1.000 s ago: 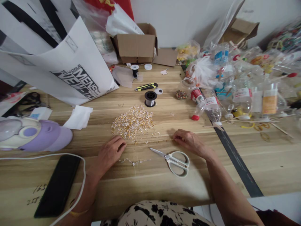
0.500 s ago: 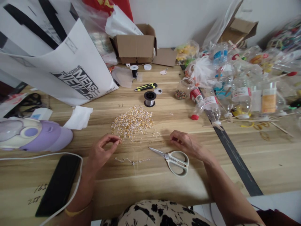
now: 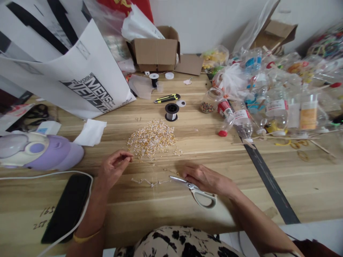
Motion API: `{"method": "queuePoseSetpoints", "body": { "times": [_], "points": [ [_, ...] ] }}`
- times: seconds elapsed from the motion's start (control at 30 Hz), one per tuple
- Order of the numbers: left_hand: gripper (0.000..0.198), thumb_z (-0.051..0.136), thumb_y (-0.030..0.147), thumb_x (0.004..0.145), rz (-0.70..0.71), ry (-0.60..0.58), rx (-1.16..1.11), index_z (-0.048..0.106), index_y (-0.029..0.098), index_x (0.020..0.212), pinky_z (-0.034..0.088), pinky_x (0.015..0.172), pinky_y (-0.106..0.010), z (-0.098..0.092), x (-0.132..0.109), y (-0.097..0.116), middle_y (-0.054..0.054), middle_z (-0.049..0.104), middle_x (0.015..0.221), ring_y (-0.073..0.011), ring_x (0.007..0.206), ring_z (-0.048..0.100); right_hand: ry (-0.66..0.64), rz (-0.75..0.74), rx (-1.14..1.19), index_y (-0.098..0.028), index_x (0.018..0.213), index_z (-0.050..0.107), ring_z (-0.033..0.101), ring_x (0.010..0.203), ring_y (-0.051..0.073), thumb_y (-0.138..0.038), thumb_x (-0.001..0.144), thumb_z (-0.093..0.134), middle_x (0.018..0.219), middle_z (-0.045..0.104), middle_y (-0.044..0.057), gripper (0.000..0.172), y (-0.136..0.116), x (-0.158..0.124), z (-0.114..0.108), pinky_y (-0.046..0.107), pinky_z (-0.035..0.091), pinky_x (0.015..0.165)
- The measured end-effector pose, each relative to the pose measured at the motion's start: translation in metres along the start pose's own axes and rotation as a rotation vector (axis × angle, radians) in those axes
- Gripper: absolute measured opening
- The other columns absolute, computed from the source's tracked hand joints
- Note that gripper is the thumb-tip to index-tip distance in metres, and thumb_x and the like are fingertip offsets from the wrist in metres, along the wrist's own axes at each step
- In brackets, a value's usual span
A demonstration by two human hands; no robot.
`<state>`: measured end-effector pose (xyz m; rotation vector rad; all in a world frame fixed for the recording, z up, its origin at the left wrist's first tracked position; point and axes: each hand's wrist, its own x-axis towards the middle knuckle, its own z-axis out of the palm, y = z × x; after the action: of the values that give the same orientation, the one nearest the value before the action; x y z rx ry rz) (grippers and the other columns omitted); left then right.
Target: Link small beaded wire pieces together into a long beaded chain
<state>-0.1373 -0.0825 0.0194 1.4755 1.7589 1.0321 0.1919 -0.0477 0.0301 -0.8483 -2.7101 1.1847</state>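
A thin gold-coloured chain [image 3: 165, 169], fine and hard to make out, runs low over the table between my hands. The thumb and forefinger of my left hand [image 3: 114, 167] pinch its left end. My right hand [image 3: 200, 176] has its fingers curled down at the right end; its fingertips are partly hidden. Under that hand lie scissors [image 3: 205, 199] with pale handles, one loop mostly covered. A silvery bracelet-like chain [image 3: 152, 184] is stretched out on the wood nearer me. Just beyond my hands is a pile of small gold and silver pieces [image 3: 151, 139], with a few strays [image 3: 177, 151] beside it.
Behind the pile stand a wire spool [image 3: 171, 112], a yellow-black cutter [image 3: 167, 98] and a cardboard box [image 3: 157, 53]. Bottles and bags [image 3: 276, 103] crowd the right. Leftward are a white bag [image 3: 88, 82], a purple device [image 3: 59, 153], a phone [image 3: 66, 207] and a cable [image 3: 89, 207].
My right hand has moved left and toward me, onto the scissors, which have shifted and turned toward me. My left hand has drawn slightly left, still pinching.
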Motion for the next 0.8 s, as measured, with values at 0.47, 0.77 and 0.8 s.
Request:
{"method": "queuePoseSetpoints", "body": {
  "times": [0.47, 0.77, 0.8],
  "points": [
    [0.028, 0.045, 0.036, 0.077, -0.075, -0.021, 0.363, 0.064, 0.018, 0.085, 0.047, 0.067, -0.028, -0.003, 0.003, -0.009, -0.003, 0.068, 0.078, -0.0181, 0.068, 0.061, 0.086, 0.15, -0.254, -0.016, 0.088, 0.054, 0.055, 0.073, 0.014, -0.016, 0.095, 0.043, 0.087, 0.059, 0.005, 0.013, 0.014, 0.017, -0.004, 0.025, 0.037, 0.064],
    [0.026, 0.043, 0.03, 0.078, 0.011, 0.027, 0.422, 0.064, 0.019, 0.087, 0.047, 0.074, -0.031, 0.005, 0.002, -0.008, -0.005, 0.069, 0.085, -0.0191, 0.075, 0.062, 0.175, 0.229, -0.313, -0.017, 0.088, 0.054, 0.056, 0.075, 0.013, -0.015, 0.093, 0.046, 0.088, 0.058, 0.004, 0.01, 0.02, 0.036, -0.019, 0.023, 0.034, 0.065],
    [0.026, 0.043, 0.03, 0.078, 0.006, 0.043, 0.402, 0.064, 0.019, 0.087, 0.047, 0.073, -0.03, 0.004, 0.002, -0.008, -0.004, 0.069, 0.085, -0.0185, 0.074, 0.062, 0.182, 0.2, -0.295, -0.017, 0.088, 0.054, 0.055, 0.075, 0.013, -0.015, 0.092, 0.046, 0.087, 0.058, 0.003, 0.009, 0.019, 0.036, -0.02, 0.023, 0.034, 0.065]
  ]
}}
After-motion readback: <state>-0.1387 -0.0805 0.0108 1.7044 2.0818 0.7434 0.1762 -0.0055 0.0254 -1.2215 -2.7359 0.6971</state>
